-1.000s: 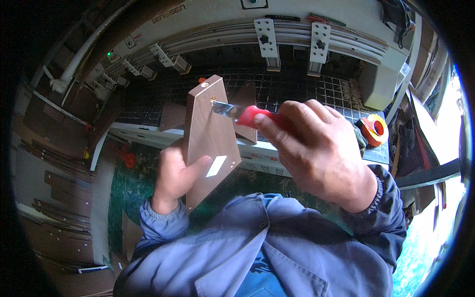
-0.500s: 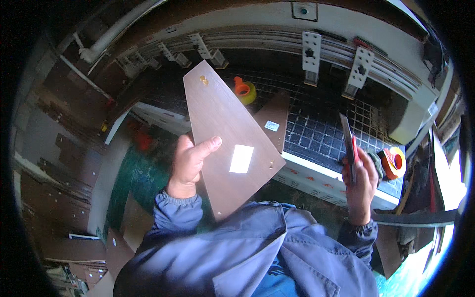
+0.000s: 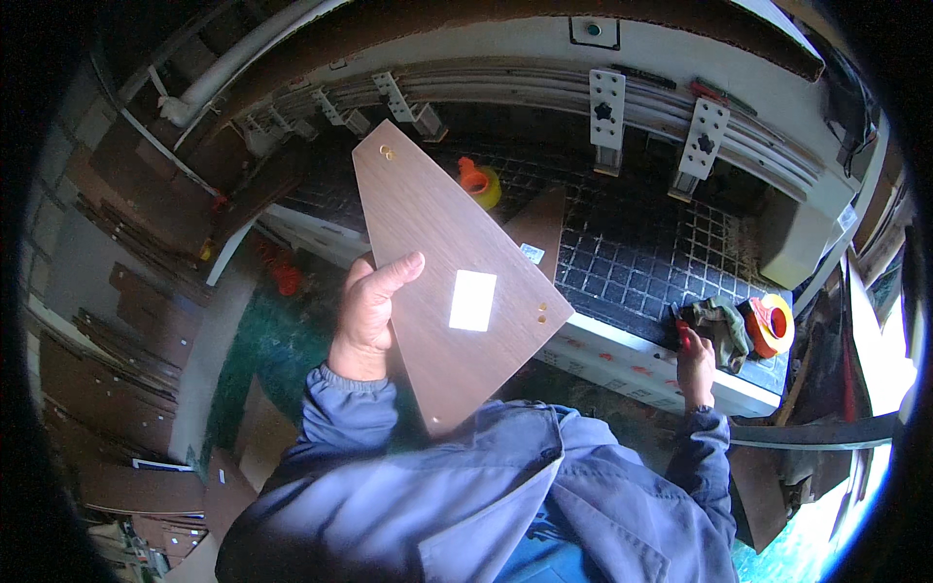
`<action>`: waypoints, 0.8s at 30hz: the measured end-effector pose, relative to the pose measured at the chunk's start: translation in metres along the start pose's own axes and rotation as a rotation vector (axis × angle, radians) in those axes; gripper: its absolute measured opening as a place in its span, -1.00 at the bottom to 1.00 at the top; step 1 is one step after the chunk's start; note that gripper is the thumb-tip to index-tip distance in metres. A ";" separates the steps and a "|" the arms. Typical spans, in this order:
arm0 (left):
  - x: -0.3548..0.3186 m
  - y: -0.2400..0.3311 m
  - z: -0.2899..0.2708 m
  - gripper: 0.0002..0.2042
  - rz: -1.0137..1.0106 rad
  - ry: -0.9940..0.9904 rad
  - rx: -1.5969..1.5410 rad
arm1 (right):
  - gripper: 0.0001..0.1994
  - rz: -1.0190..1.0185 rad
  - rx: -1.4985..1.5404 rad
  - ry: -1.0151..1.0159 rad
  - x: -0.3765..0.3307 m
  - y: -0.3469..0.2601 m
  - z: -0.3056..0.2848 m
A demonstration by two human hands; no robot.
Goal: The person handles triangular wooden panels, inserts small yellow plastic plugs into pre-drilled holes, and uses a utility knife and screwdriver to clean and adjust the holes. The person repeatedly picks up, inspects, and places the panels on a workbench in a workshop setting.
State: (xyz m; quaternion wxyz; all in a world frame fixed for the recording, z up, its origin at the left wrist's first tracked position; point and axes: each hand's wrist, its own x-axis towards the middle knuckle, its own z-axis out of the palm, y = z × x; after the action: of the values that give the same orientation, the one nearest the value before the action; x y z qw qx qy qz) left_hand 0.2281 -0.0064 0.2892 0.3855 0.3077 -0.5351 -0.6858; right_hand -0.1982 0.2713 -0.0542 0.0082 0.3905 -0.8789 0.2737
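My left hand (image 3: 371,309) grips a tapered brown wood-grain panel (image 3: 428,228) by its left edge, thumb flat on the face. The panel is tilted up in front of me, with a white label (image 3: 473,301) near its middle and small drilled holes near two corners. At the right, my right hand (image 3: 695,367) is closed round a red utility knife (image 3: 684,337), low at the front edge of the black gridded worktable (image 3: 622,262). Close beside it lie a crumpled grey-green cloth (image 3: 721,325) and an orange tape dispenser (image 3: 770,325).
Behind the held panel, another brown panel (image 3: 544,219) with a label lies on the table. A second tape dispenser (image 3: 478,183), orange and yellow, sits near it. White clamp brackets (image 3: 607,121) line the rail at the back. Brown boards (image 3: 146,335) lean and stack at the left.
My right hand has lowered the knife from upright above the table to the table's front edge beside the cloth. The held panel has tilted slightly, staying in my left hand.
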 end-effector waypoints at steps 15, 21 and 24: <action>-0.001 -0.016 -0.038 -0.45 0.102 0.223 -0.157 | -0.48 -0.178 0.156 0.277 -0.027 -0.068 0.000; 0.015 -0.039 -0.048 -0.39 0.035 0.452 -0.295 | -0.56 0.381 1.064 -0.299 -0.053 -0.156 -0.022; 0.022 -0.063 -0.031 -0.41 0.001 0.354 -0.381 | -0.38 0.235 1.269 -0.598 -0.037 -0.205 -0.054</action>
State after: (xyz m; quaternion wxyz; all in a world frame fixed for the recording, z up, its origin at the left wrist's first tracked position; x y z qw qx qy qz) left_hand 0.2296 -0.0327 0.2207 0.5245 0.3447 -0.3203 -0.7096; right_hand -0.0421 0.2113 0.0808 -0.4920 0.2809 -0.5508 0.6129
